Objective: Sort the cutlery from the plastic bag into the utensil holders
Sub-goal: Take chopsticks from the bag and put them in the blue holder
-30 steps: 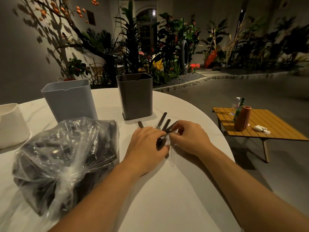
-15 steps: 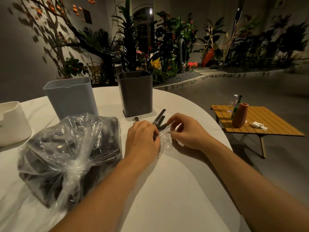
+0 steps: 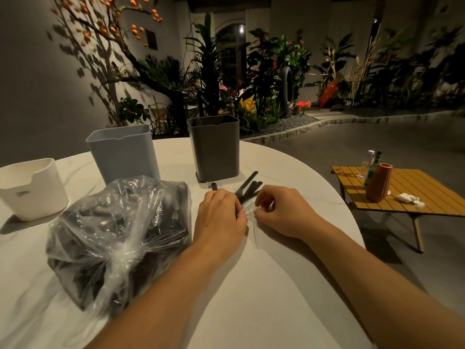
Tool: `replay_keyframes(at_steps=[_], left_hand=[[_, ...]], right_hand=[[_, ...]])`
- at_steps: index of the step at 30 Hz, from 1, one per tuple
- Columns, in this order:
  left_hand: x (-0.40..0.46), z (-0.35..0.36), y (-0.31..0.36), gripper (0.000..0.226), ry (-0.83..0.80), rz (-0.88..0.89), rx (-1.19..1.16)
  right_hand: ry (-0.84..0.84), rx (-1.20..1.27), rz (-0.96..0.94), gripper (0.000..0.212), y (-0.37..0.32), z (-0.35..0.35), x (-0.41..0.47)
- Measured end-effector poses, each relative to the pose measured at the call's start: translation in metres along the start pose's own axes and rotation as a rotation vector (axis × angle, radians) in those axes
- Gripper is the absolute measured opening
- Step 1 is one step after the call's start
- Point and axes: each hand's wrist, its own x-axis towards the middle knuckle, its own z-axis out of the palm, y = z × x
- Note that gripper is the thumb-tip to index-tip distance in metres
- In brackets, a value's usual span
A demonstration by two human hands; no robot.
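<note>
Two hands worked one small bundle of dark plastic cutlery (image 3: 247, 188) in a clear wrapper (image 3: 251, 212), lying on the white round worktop (image 3: 251, 298) just beyond the knuckles. Left hand (image 3: 219, 217) curled over the bundle, pinning it down. Right hand (image 3: 281, 210) pinched the wrapper's near end between thumb and fingertips. Hands nearly touching. Judged step: strip the wrapper. Best done by holding the handles firm and pulling the film straight off, towards the body. Tall dark grey holder (image 3: 214, 147) stood just beyond the hands; clear plastic bag of dark cutlery (image 3: 118, 238) lay just left of the left hand.
</note>
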Motion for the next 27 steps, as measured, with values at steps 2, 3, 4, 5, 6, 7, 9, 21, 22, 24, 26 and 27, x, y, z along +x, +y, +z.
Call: replay_keyframes(at_steps=[2, 3, 4, 5, 6, 7, 9, 21, 22, 24, 26, 27], left_hand=[[0.001, 0.001, -0.001, 0.008, -0.008, 0.006, -0.002], [0.001, 0.001, -0.001, 0.009, -0.005, 0.003, -0.002], [0.001, 0.002, -0.001, 0.01, 0.003, -0.003, -0.004], [0.002, 0.002, -0.001, 0.011, 0.018, -0.009, -0.013], [0.002, 0.002, -0.001, 0.011, 0.038, -0.018, -0.029], [0.003, 0.002, -0.002, 0.01, 0.063, -0.032, -0.049], [0.004, 0.001, -0.004, 0.01, 0.095, -0.075, -0.093], [0.01, 0.002, -0.018, 0.017, 0.111, -0.222, -0.374], [0.01, 0.001, -0.018, 0.017, 0.118, -0.22, -0.381], [0.01, 0.001, -0.016, 0.017, 0.118, -0.214, -0.381], [0.01, 0.0, -0.016, 0.016, 0.104, -0.208, -0.376], [0.009, 0.0, -0.016, 0.016, 0.101, -0.204, -0.375]], right_hand=[[0.011, -0.044, -0.001, 0.017, -0.002, 0.002, 0.0], [0.018, -0.074, -0.003, 0.017, -0.003, 0.002, -0.001], [0.024, -0.103, -0.008, 0.018, -0.005, 0.001, -0.001], [0.025, -0.134, -0.013, 0.02, -0.007, 0.001, -0.002], [0.023, -0.17, -0.018, 0.026, -0.009, 0.0, -0.004], [0.02, -0.213, -0.02, 0.034, -0.011, 0.0, -0.005], [0.005, -0.268, -0.019, 0.041, -0.015, 0.0, -0.006], [0.036, -0.021, 0.056, 0.015, -0.009, 0.003, -0.002], [0.023, -0.037, 0.052, 0.021, -0.011, 0.003, -0.002], [-0.018, -0.118, 0.029, 0.029, -0.013, 0.004, -0.004], [-0.025, -0.141, 0.016, 0.025, -0.012, 0.005, -0.003], [-0.017, -0.114, 0.018, 0.021, -0.011, 0.005, -0.003]])
